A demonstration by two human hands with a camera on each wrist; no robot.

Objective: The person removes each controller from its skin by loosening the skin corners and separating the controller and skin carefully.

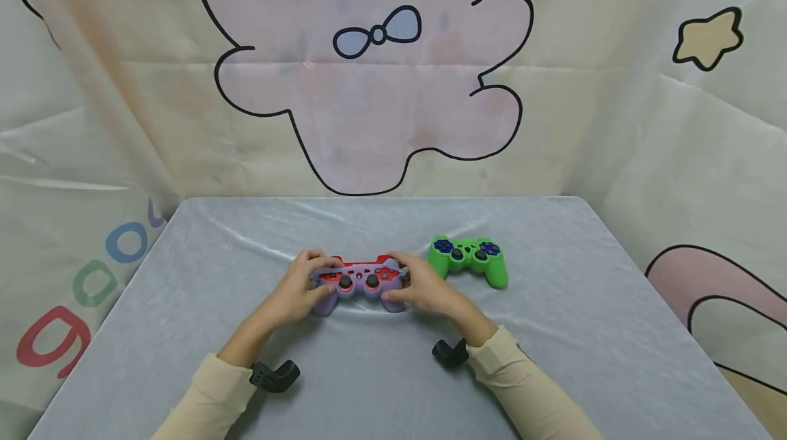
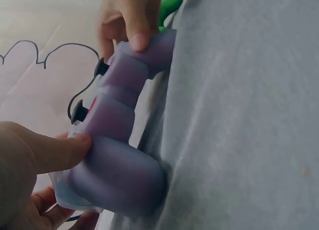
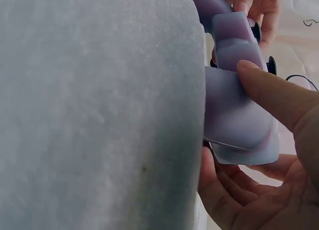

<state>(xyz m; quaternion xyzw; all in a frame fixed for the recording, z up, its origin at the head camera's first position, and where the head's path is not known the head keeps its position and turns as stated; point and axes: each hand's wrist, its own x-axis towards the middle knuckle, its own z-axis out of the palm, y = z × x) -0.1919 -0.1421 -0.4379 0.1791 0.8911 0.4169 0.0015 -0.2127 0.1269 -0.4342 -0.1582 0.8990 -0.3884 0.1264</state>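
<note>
A red game controller (image 1: 381, 259) sits in a translucent purple silicone cover (image 1: 359, 276), its red top edge showing along the far side. Two black thumbsticks stick up through the cover. My left hand (image 1: 300, 290) holds the left end, thumb on the near face and fingers behind. At the other end, my right hand (image 1: 425, 284) grips the same way. From the left wrist view, the cover's rounded grip (image 2: 119, 177) rests close to the cloth. In the right wrist view, my right thumb presses the purple cover (image 3: 237, 105), with the fingers curled beneath its edge.
To the right of my right hand lies a green game controller (image 1: 470, 255) with dark blue button areas. A grey velvety cloth (image 1: 369, 385) covers the table. Behind it hangs a printed curtain (image 1: 565, 85). Black wrist devices (image 1: 274, 377) are strapped on both forearms.
</note>
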